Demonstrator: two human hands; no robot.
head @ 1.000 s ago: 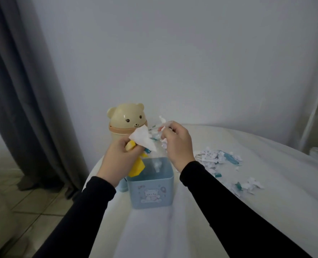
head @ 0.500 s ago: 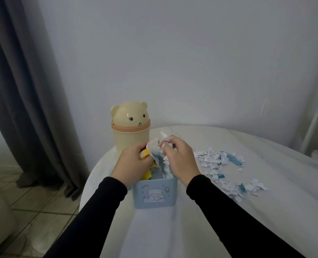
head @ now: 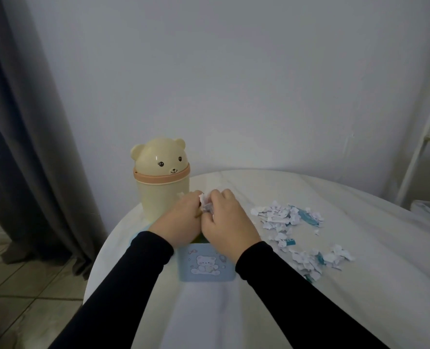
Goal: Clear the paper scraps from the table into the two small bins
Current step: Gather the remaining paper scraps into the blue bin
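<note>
My hands have dropped onto the blue bin (head: 207, 269), fingers (head: 217, 197) clutching scraps (head: 206, 202); release low, inside the rim.

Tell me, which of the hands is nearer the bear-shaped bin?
Left. The left hand is just in front of the bear-shaped bin; the right hand is beside it, farther right, toward the loose scraps.
</note>
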